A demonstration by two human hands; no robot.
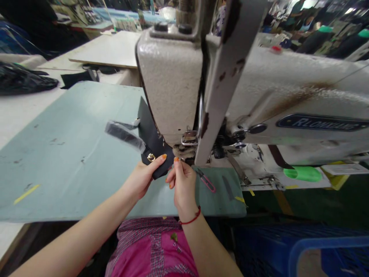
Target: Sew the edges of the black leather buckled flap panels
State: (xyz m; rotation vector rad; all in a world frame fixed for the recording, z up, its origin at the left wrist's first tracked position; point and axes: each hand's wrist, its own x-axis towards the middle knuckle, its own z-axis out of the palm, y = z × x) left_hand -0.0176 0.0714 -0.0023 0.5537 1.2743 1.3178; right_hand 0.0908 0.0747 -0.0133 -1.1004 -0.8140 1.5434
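Note:
My left hand (145, 177) grips the lower edge of a flat black leather-like panel (152, 130), thumb on top and fingers underneath. The panel carries a gold-coloured metal fitting (150, 157) and a strap in clear plastic wrap (125, 134) that sticks out to the left. Beside the panel's right corner is my right hand (183, 179), its thumb and forefinger pinched together; whatever sits between them is too small to make out. Just above both hands stands the head of a sewing machine (170, 84). Pink-handled thread snips (207, 181) lie right of my right hand.
A pale green sheet (72, 154) covers the worktable. The machine's long arm (302, 96) fills the right side. Below it lies a bright green tube-like piece (304, 174). A blue plastic crate (325, 243) stands at lower right, and a black bundle (24, 79) lies far left.

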